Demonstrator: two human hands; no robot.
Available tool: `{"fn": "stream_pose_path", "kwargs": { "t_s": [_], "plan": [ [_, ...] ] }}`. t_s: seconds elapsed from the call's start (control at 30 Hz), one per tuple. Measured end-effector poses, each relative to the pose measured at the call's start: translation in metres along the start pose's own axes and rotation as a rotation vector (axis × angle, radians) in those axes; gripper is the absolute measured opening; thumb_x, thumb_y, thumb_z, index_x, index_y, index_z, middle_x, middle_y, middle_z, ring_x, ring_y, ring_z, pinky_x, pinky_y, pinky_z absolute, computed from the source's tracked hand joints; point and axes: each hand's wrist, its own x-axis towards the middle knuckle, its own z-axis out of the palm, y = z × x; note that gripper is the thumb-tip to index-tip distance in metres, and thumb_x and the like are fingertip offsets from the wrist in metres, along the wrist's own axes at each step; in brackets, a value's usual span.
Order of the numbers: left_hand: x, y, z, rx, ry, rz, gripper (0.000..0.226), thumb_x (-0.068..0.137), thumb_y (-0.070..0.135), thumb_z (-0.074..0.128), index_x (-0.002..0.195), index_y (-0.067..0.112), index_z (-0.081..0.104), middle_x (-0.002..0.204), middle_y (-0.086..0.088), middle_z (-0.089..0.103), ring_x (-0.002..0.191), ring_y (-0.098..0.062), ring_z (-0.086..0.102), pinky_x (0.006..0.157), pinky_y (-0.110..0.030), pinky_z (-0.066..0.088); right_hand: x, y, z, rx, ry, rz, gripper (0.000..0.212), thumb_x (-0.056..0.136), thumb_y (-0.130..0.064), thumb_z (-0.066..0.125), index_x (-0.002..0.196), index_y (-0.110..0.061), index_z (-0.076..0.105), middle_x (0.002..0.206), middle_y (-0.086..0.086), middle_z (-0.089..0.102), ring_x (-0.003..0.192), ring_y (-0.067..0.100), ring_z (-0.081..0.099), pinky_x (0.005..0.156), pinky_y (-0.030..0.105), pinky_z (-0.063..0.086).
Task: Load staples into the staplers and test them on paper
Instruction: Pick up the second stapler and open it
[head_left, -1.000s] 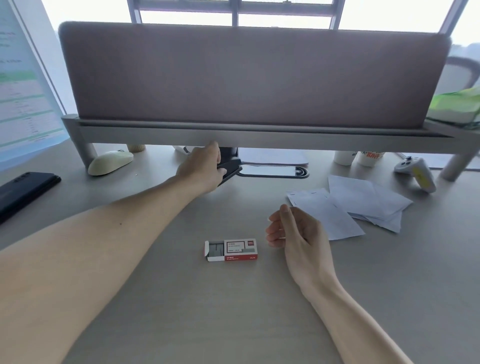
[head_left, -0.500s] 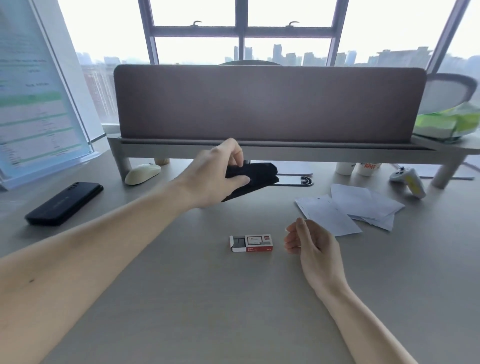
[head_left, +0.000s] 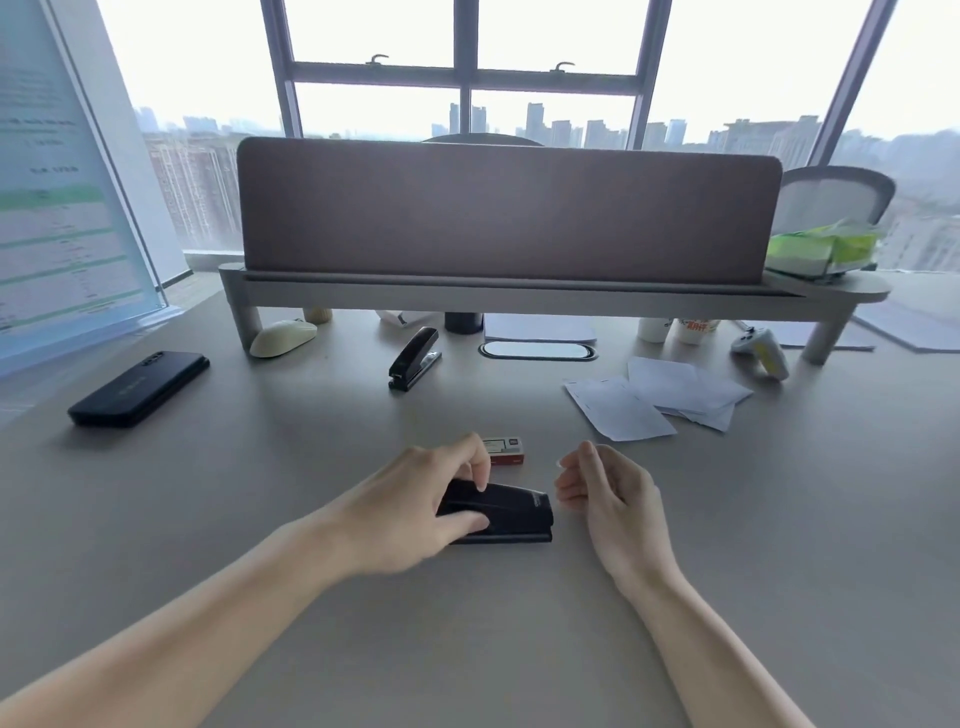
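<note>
Near the middle of the surface (head_left: 467, 649), we hold the black stapler (head_left: 511, 512) in our left hand (head_left: 415, 509). The fingers (head_left: 477, 465) curl over its top and the thumb presses its near side. Our right hand (head_left: 608, 493) hangs at 3 o'clock of it, just beside its free end, fingers loosely curled round nothing.

The stapler lies flat on its base and shut, its long axis running from 9 to 3 o'clock. The end that shows points to 3 o'clock. The other end is hidden under our palm, so we cannot say which is the nose. The box of staples (head_left: 506, 451) sits just beyond, at 12 o'clock, partly behind our left fingers.

To do this step well, we judge, the left hand should pin the base while the right lifts the top arm and swings it fully back, baring the channel before we reach for the box.

A second stapler (head_left: 414, 358) lies farther off at 11 o'clock, and the sheets of paper (head_left: 649, 400) at 2 o'clock.
</note>
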Motion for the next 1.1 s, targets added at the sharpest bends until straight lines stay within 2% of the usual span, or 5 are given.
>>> {"fn": "stream_pose_path", "kwargs": {
  "t_s": [0.37, 0.5, 0.67, 0.93, 1.1],
  "plan": [
    [-0.004, 0.005, -0.014, 0.229, 0.029, 0.198, 0.008, 0.102, 0.042, 0.057, 0.106, 0.039, 0.049, 0.107, 0.017, 0.066, 0.075, 0.004, 0.057, 0.077, -0.028, 0.053, 0.001, 0.004, -0.001, 0.003, -0.013, -0.008, 0.042, 0.111, -0.029, 0.051, 0.081, -0.011, 0.073, 0.069, 0.000, 0.072, 0.063, 0.012, 0.068, 0.072, 0.031, 0.056],
    [0.019, -0.005, -0.047, 0.811, 0.177, 0.701, 0.049, 0.100, -0.004, 0.044, 0.134, 0.027, 0.061, 0.135, 0.002, 0.066, 0.113, -0.022, 0.067, 0.095, -0.036, 0.055, 0.002, 0.004, 0.001, 0.020, -0.029, -0.003, 0.041, 0.111, -0.029, 0.051, 0.082, -0.009, 0.073, 0.069, 0.000, 0.071, 0.063, 0.011, 0.066, 0.070, 0.028, 0.054],
    [0.044, -0.006, -0.039, 1.174, -0.052, 1.096, 0.078, 0.100, -0.009, 0.036, 0.158, 0.043, 0.033, 0.157, -0.004, 0.049, 0.128, -0.028, 0.059, 0.110, -0.041, 0.047, 0.002, 0.004, 0.000, 0.004, -0.049, -0.022, 0.042, 0.111, -0.031, 0.050, 0.082, -0.012, 0.073, 0.070, 0.001, 0.072, 0.066, 0.014, 0.068, 0.073, 0.035, 0.056],
    [0.066, -0.009, -0.020, 1.104, -0.078, 1.335, 0.033, 0.107, 0.003, 0.041, 0.118, 0.022, 0.065, 0.147, -0.003, 0.058, 0.123, -0.027, 0.060, 0.108, -0.044, 0.045, 0.002, 0.003, 0.001, 0.025, -0.042, 0.003, 0.043, 0.111, -0.033, 0.051, 0.082, -0.012, 0.074, 0.070, 0.001, 0.072, 0.067, 0.016, 0.069, 0.077, 0.046, 0.059],
    [0.065, -0.008, -0.021, 1.023, -0.025, 1.200, 0.025, 0.102, 0.000, 0.050, 0.108, 0.018, 0.067, 0.125, 0.001, 0.072, 0.126, -0.023, 0.063, 0.109, -0.041, 0.047, 0.003, 0.003, 0.002, 0.047, -0.047, 0.023, 0.043, 0.111, -0.033, 0.050, 0.083, -0.009, 0.074, 0.071, 0.003, 0.072, 0.067, 0.016, 0.067, 0.070, 0.036, 0.058]
  ]
}}
